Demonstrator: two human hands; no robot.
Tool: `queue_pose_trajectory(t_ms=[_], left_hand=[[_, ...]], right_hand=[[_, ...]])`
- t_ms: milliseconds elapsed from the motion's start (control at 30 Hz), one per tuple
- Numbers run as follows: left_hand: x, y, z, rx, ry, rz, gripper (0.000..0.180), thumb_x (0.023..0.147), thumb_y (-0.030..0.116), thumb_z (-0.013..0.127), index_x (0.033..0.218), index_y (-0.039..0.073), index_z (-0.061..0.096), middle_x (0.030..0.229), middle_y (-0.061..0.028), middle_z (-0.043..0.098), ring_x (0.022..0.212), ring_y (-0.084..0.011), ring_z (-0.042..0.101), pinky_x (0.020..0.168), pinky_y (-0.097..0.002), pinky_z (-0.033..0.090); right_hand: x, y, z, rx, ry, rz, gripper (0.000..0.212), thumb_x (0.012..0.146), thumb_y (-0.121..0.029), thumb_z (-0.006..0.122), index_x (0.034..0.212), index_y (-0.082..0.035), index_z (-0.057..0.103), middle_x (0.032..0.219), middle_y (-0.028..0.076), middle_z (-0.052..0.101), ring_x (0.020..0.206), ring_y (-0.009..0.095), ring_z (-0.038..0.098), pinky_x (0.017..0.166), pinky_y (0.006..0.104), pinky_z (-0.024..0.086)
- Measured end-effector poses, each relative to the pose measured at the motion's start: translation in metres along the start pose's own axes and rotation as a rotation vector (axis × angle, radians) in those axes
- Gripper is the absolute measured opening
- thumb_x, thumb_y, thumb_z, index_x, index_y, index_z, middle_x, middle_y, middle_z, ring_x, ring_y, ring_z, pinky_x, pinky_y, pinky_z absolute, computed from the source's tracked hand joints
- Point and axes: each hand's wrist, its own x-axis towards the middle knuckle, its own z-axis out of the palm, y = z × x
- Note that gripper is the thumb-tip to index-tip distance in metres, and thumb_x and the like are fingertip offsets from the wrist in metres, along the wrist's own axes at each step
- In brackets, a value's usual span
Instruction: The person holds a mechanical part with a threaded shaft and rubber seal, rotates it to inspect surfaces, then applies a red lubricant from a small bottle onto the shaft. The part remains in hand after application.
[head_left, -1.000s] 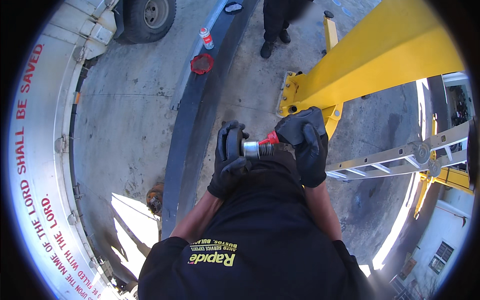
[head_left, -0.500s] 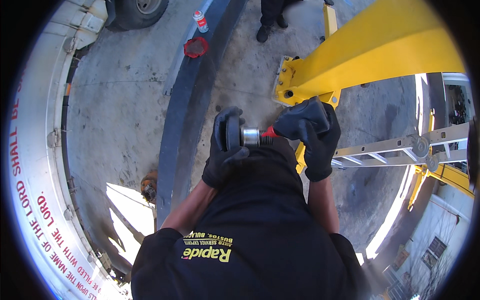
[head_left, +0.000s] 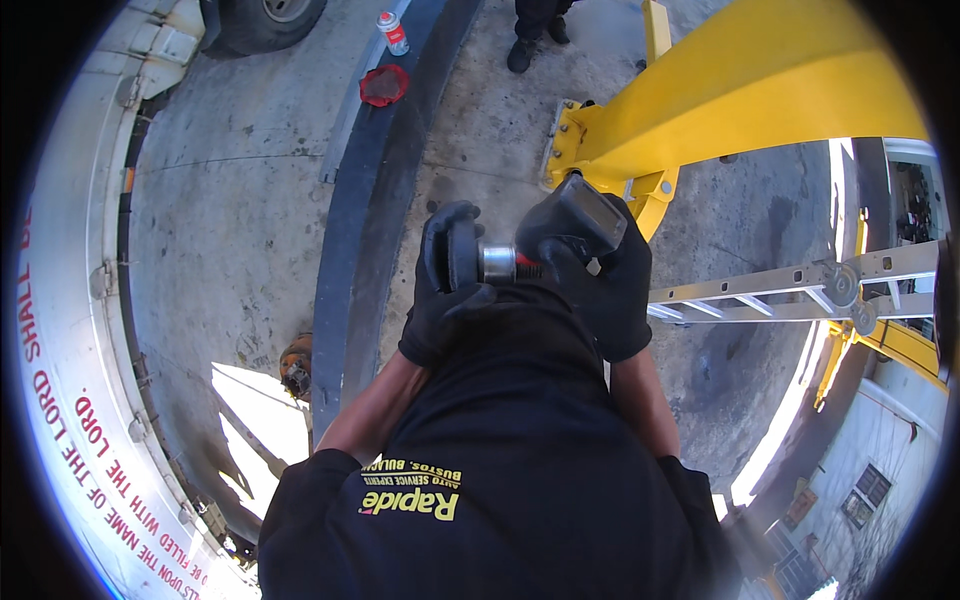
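I have the part (head_left: 497, 263) at mid-frame, its long axis lying nearly level, disc end to the left and threaded end pointing right. My left hand (head_left: 440, 290) is curled around the disc. My right hand (head_left: 612, 305) grips a black bottle (head_left: 560, 215), its base tipped toward the upper right and its red nozzle (head_left: 526, 262) down at the thread; whether they touch I cannot tell. The bottle and right fingers hide some of the nozzle and the thread's tip. Left of the hands, a dark beam (head_left: 375, 210) runs up the frame, with a red dish (head_left: 384, 86) and a spray can (head_left: 393, 34) on it near the top. A yellow post (head_left: 750, 80) fills the upper right, a ladder (head_left: 760, 295) lies below it, and a co-worker's shoes (head_left: 520, 55) show at top centre.
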Motion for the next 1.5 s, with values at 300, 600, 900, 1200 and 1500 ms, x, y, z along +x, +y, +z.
queue_pose_trajectory(t_ms=[300,600,900,1200,1500], left_hand=[[-0.003,-0.004,-0.001,-0.008,-0.01,0.014,0.11,0.068,0.028,0.096,0.163,0.009,0.046,0.157,-0.0112,0.051,0.145,-0.0289,0.052,0.122,-0.045,0.044],[-0.009,-0.009,-0.007,-0.01,-0.026,-0.044,0.109,0.068,0.026,0.095,0.163,0.009,0.046,0.158,-0.0109,0.052,0.146,-0.0291,0.053,0.123,-0.0446,0.044],[-0.01,-0.001,0.001,0.015,-0.044,0.042,0.11,0.068,0.029,0.094,0.163,0.008,0.045,0.157,-0.0132,0.05,0.148,-0.0311,0.05,0.125,-0.0466,0.041],[-0.013,-0.002,0.003,-0.004,-0.038,0.015,0.109,0.068,0.025,0.092,0.164,0.008,0.044,0.158,-0.0134,0.05,0.149,-0.032,0.049,0.125,-0.0472,0.041],[-0.015,-0.004,0.007,-0.026,-0.029,-0.02,0.107,0.068,0.026,0.091,0.163,0.009,0.045,0.157,-0.0126,0.05,0.147,-0.0312,0.05,0.124,-0.0466,0.041]], right_hand=[[0.001,-0.009,-0.002,-0.101,0.004,-0.136,0.048,0.086,-0.011,0.09,0.128,-0.002,0.069,0.113,0.012,0.077,0.104,0.027,0.077,0.091,0.0383,0.059],[-0.005,-0.011,-0.005,-0.172,0.012,-0.164,0.045,0.087,-0.012,0.089,0.126,-0.003,0.069,0.11,0.012,0.077,0.102,0.026,0.078,0.089,0.0372,0.059],[-0.012,-0.014,-0.012,-0.147,0.049,-0.142,0.043,0.088,-0.011,0.088,0.126,-0.002,0.069,0.109,0.011,0.077,0.102,0.024,0.077,0.089,0.0363,0.06],[-0.017,-0.006,-0.021,-0.128,0.123,-0.124,0.039,0.088,-0.01,0.088,0.121,-0.001,0.07,0.108,0.009,0.076,0.1,0.022,0.077,0.089,0.0339,0.059],[-0.023,0.003,-0.015,-0.038,0.077,-0.095,0.044,0.088,-0.011,0.088,0.128,-0.002,0.071,0.114,0.01,0.076,0.105,0.024,0.076,0.092,0.0364,0.059]])
